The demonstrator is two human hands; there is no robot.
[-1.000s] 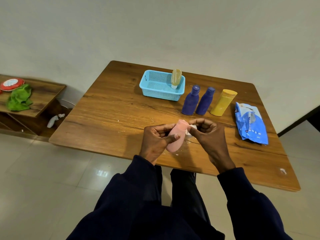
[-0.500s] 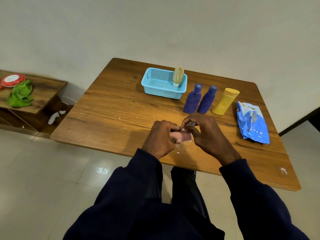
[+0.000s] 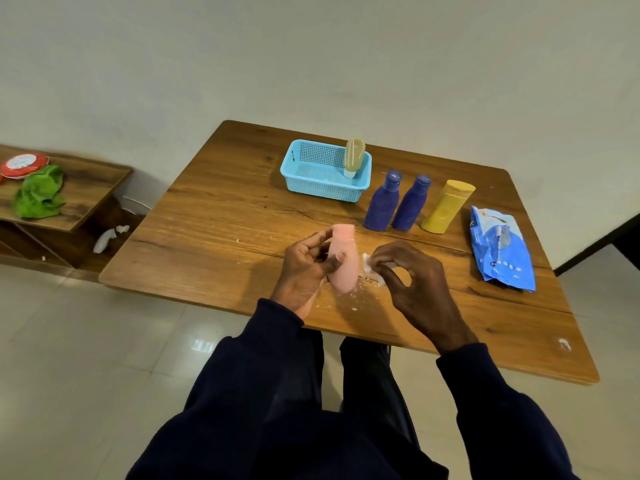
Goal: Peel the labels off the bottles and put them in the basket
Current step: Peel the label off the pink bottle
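Observation:
My left hand (image 3: 304, 268) grips a pink bottle (image 3: 344, 259) above the near part of the wooden table (image 3: 214, 237). Just to its right, my right hand (image 3: 408, 278) pinches a white scrap of label (image 3: 370, 266), apart from the bottle. At the back stands a light blue basket (image 3: 308, 174) with a pale yellow tube (image 3: 353, 155) upright in its right corner. Two dark blue bottles (image 3: 382, 202) (image 3: 412, 204) and a yellow bottle (image 3: 446, 207) stand in a row to the basket's right.
A blue plastic packet (image 3: 498, 247) lies near the table's right edge. Small white label bits (image 3: 353, 306) dot the table under my hands. A low wooden shelf (image 3: 79, 188) at the left carries a green cloth (image 3: 40, 197) and a red-rimmed round object (image 3: 22, 164).
My hands were closed together over the pink bottle. Now they have parted: the left hand has lifted the bottle upright and the right hand has drawn a white label scrap away to the right.

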